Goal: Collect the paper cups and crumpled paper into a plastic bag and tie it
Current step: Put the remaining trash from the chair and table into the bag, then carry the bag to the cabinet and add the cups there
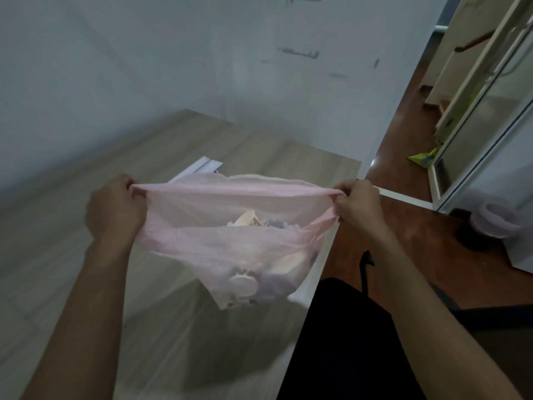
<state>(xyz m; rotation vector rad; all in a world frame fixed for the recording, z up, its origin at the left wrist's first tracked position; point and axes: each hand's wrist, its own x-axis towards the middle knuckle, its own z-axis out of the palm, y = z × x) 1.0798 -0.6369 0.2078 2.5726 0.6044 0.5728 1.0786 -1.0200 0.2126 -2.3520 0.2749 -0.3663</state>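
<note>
A thin pink plastic bag (230, 243) hangs in the air above the table's right edge. Its mouth is stretched wide between my two hands. My left hand (115, 209) grips the left end of the rim, and my right hand (357, 206) pinches the right end. Through the film I see paper cups (242, 284) at the bottom and pale crumpled paper (248, 219) near the opening. The picture is blurred.
The light wooden table (86, 241) runs under the bag, with a white strip (199, 166) lying at its far side. A white wall stands behind. On the brown floor at right are a pale round container (496, 220) and a glass cabinet (490, 111).
</note>
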